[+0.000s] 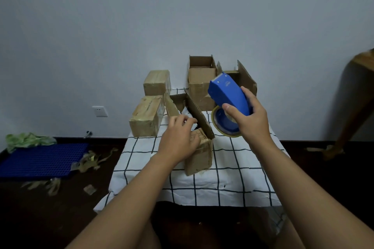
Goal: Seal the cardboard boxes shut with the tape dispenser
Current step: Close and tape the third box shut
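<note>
Two bare forearms are seen nearest the camera, reaching forward over a counter (232, 170) covered by a white cloth with a dark grid.

The left hand (178, 137) is laid on the near open box (199, 151), its fingers curled at the edge of a raised flap (199, 116); whether the flap is pinched or only touched cannot be told. The right hand (250, 116) is clenched round the blue tape dispenser (227, 93), which is held in the air above the counter, just right of that box, with the tape roll (222, 125) hanging below the hand.

Condition of the work: two sealed boxes (147, 115) are noted at the left of the counter, wrapped in glossy tape. Two further open boxes (201, 81) stand at the back against the wall. The near box is worn, creased at its corner, with its flaps upright and pale contents showing inside.

Risks, as judged: the flaps may spring up before tape is laid, since only one hand is free to hold them down. The softened cardboard may buckle under pressure from the dispenser. The light box may slide on the loose cloth when the tape is drawn. The contents may prevent the flaps from lying flat.

Torn tape scraps (91, 162) and a blue mat (40, 159) are recorded on the floor.
</note>
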A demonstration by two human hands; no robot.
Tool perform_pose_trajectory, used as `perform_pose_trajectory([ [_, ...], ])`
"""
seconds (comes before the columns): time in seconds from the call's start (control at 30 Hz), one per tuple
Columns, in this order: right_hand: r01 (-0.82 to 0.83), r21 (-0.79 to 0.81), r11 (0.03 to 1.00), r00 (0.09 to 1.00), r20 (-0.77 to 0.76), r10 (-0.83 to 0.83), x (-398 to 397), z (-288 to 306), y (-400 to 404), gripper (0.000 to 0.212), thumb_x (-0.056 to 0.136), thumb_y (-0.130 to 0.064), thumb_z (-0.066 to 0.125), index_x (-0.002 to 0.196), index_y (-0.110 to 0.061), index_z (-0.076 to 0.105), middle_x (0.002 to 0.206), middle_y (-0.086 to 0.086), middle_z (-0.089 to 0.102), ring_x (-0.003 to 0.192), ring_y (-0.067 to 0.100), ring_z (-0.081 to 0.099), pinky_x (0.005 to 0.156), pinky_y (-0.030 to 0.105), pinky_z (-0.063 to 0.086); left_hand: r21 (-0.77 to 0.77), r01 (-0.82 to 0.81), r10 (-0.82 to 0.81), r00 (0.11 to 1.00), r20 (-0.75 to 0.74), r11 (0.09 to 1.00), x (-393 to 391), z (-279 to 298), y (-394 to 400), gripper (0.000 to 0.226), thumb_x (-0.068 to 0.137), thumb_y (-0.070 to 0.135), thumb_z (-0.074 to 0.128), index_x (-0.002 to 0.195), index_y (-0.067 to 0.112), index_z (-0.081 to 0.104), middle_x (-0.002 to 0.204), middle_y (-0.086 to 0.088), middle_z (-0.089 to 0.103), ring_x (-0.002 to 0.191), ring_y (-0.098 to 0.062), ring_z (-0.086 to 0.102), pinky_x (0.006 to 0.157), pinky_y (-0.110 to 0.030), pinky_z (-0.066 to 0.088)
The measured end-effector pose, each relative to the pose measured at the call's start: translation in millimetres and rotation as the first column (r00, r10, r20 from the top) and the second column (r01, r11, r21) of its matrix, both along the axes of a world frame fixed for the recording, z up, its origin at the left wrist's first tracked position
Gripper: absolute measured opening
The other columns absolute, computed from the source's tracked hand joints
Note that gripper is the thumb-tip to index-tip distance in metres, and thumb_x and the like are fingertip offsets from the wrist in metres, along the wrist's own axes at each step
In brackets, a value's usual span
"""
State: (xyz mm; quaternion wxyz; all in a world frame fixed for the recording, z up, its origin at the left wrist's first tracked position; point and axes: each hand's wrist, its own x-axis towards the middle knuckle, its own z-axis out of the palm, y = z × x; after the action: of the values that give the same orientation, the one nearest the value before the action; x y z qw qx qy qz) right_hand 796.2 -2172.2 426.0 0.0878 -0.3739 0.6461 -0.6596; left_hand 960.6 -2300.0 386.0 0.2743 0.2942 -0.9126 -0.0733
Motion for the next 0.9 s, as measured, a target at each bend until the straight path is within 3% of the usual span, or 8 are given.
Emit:
perform_pose_trajectory([
  [0.1,0.008,-0.002,1.0,1.0,-0.001,-0.008,-1,-1,-4,0.076,0.074,-0.053,0.08,0.141,-0.041,0.047,0.132,-0.016,0.05,0.12,0.013,0.053,0.098,0.044,0.054,0.099,0.063,-0.046,0.985,-0.169,0.993,2,3,-3,0.052,0.086,0.054,0.048,0.13,0.025,0.054,0.129,0.008,0.044,0.124,-0.009,0.032,0.088,-0.028,0.036],
  [0.17,0.014,-0.003,1.0,1.0,0.0,-0.014,-2,-1,-6,0.08,0.07,-0.059,0.078,0.142,-0.041,0.047,0.131,-0.018,0.05,0.119,0.012,0.054,0.096,0.042,0.055,0.144,0.065,-0.034,0.978,-0.207,0.987,5,4,-10,0.055,0.082,0.058,0.049,0.128,0.029,0.056,0.131,0.01,0.038,0.124,-0.009,0.028,0.09,-0.029,0.034],
  [0.3,0.02,-0.008,1.0,1.0,0.002,-0.02,-7,0,-11,0.086,0.065,-0.066,0.076,0.142,-0.042,0.048,0.132,-0.016,0.051,0.118,0.01,0.054,0.093,0.037,0.056,0.277,0.124,-0.137,0.99,0.025,0.953,14,11,-23,0.044,0.078,0.051,0.042,0.114,0.034,0.061,0.134,0.01,0.033,0.125,-0.009,0.023,0.1,-0.041,0.041],
  [0.43,0.025,-0.024,0.999,1.0,-0.002,-0.025,-9,5,-9,0.081,0.065,-0.067,0.075,0.137,-0.046,0.047,0.132,-0.016,0.051,0.119,0.01,0.054,0.094,0.04,0.056,0.555,0.197,-0.294,0.952,0.091,0.808,23,36,-35,0.041,0.084,0.038,0.035,0.117,0.038,0.06,0.139,0.01,0.033,0.132,-0.012,0.025,0.109,-0.041,0.033],
  [0.57,0.016,-0.046,0.999,1.0,0.006,-0.016,-9,10,-3,0.076,0.069,-0.059,0.078,0.138,-0.044,0.048,0.131,-0.017,0.051,0.12,0.011,0.054,0.097,0.045,0.055,0.289,0.176,-0.275,0.896,0.349,0.941,21,45,-39,0.036,0.094,0.022,0.055,0.128,0.032,0.057,0.127,0.008,0.04,0.123,-0.015,0.033,0.107,-0.036,0.034],
  [0.7,0.031,-0.064,0.997,0.999,-0.005,-0.032,-13,14,2,0.077,0.072,-0.055,0.08,0.14,-0.039,0.049,0.133,-0.017,0.051,0.121,0.01,0.053,0.097,0.04,0.055,0.172,0.2,-0.245,0.922,0.3,0.964,4,48,-36,0.04,0.094,0.03,0.062,0.133,0.033,0.055,0.122,0.009,0.047,0.115,-0.012,0.04,0.092,-0.029,0.038],
  [0.9,0.091,-0.099,0.991,0.996,-0.01,-0.092,-27,25,12,0.081,0.068,-0.056,0.08,0.141,-0.033,0.052,0.136,-0.014,0.055,0.123,0.007,0.054,0.1,0.035,0.052,-0.086,0.242,-0.218,0.949,0.227,0.966,-48,34,0,0.024,0.09,0.045,0.061,0.108,0.03,0.064,0.099,0.012,0.054,0.093,-0.012,0.035,0.08,-0.031,0.031],
])
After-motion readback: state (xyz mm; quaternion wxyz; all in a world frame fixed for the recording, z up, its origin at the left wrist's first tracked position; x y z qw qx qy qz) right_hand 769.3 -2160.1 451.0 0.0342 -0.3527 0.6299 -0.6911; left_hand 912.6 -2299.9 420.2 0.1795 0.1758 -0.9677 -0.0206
